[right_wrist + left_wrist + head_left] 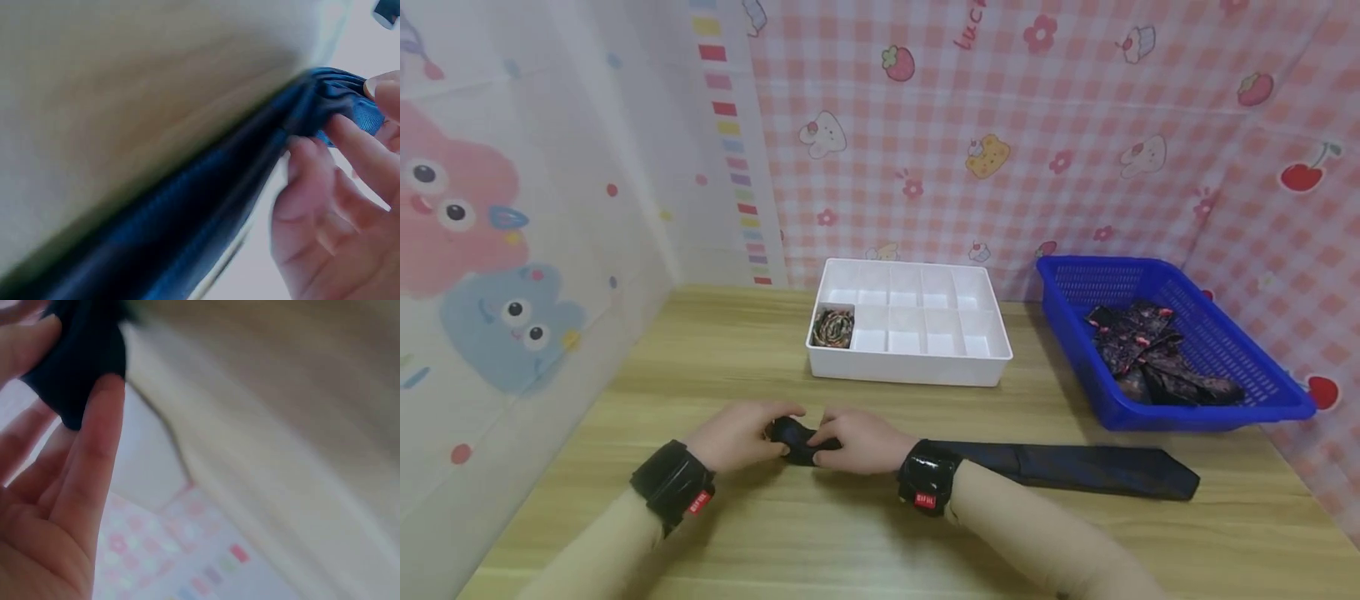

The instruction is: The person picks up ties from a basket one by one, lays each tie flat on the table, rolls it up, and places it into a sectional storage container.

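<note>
A dark navy necktie (1097, 471) lies across the wooden table, its wide pointed end toward the right. At its left end the tie is bunched up in a small bundle (790, 437). My left hand (741, 433) grips that bundle between thumb and fingers; the left wrist view shows the dark cloth (81, 362) held at the fingertips. Just right of it, my right hand (868, 440) pinches the tie. In the right wrist view the folded cloth (337, 94) sits between the fingers, and a flat length trails away from it.
Behind the hands stands a white divided box (910, 368); a coiled patterned cloth (833, 328) fills its front left compartment. To the right is a blue basket (1217, 414) with several dark patterned cloths (1138, 346) inside. Printed cloth walls (880, 192) enclose the table.
</note>
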Demonstrator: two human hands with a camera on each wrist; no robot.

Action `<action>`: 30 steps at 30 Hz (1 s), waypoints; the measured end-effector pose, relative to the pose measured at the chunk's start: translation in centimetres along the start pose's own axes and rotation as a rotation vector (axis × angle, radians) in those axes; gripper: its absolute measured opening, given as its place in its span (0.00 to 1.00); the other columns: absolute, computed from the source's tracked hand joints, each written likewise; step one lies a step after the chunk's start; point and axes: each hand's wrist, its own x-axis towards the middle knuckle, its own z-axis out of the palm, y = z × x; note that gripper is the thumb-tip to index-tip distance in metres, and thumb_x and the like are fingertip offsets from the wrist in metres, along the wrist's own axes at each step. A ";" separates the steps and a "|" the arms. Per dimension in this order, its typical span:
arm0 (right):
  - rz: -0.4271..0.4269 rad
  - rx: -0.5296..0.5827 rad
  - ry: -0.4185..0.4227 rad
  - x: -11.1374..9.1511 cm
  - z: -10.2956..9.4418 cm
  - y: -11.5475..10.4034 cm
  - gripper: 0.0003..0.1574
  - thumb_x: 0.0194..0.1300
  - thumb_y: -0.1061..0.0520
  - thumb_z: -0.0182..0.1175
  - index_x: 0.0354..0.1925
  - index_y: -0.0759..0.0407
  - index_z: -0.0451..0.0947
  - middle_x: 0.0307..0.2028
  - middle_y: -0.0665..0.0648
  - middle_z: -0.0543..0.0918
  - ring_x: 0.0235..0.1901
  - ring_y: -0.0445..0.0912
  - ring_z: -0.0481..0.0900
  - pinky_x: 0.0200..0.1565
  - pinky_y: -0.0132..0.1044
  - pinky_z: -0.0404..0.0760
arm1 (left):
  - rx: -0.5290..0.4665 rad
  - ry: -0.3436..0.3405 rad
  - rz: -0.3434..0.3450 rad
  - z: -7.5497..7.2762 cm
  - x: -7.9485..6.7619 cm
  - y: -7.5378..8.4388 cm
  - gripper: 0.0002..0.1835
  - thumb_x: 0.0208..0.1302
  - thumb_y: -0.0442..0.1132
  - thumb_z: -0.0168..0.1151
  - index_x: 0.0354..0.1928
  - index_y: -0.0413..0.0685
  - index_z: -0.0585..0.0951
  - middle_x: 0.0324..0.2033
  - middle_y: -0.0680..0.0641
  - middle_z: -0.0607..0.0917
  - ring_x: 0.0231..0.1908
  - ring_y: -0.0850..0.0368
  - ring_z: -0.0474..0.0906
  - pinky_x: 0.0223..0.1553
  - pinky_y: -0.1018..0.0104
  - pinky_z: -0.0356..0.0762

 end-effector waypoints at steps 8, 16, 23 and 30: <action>0.371 0.710 -0.063 -2.6 -1.3 1.2 0.30 0.70 0.38 0.51 0.34 0.62 0.81 0.24 0.53 0.79 0.15 0.42 0.71 0.12 0.32 0.67 | -0.039 0.002 0.165 -0.1 2.7 3.3 0.31 0.53 0.36 0.73 0.61 0.40 0.76 0.50 0.44 0.82 0.36 0.59 0.76 0.38 0.64 0.76; 0.463 0.695 -0.005 -4.0 -1.2 1.8 0.25 0.65 0.37 0.56 0.30 0.58 0.79 0.16 0.53 0.75 0.08 0.41 0.66 0.10 0.31 0.65 | -0.036 -0.056 0.205 2.0 4.3 4.9 0.34 0.52 0.40 0.73 0.63 0.45 0.75 0.52 0.48 0.81 0.51 0.54 0.75 0.53 0.55 0.72; 0.466 0.480 0.007 -4.4 -1.1 2.8 0.26 0.63 0.41 0.61 0.19 0.58 0.76 0.13 0.49 0.73 0.07 0.40 0.66 0.10 0.29 0.65 | 0.018 -0.075 0.144 3.0 3.8 3.9 0.34 0.47 0.39 0.76 0.59 0.40 0.76 0.52 0.46 0.82 0.49 0.49 0.74 0.51 0.54 0.71; 0.465 0.443 0.020 -4.4 -0.8 3.3 0.22 0.62 0.43 0.64 0.20 0.56 0.77 0.13 0.49 0.73 0.07 0.40 0.67 0.10 0.30 0.66 | 0.048 -0.088 0.120 3.4 3.6 3.1 0.33 0.45 0.39 0.77 0.55 0.39 0.78 0.47 0.43 0.84 0.47 0.48 0.79 0.49 0.52 0.76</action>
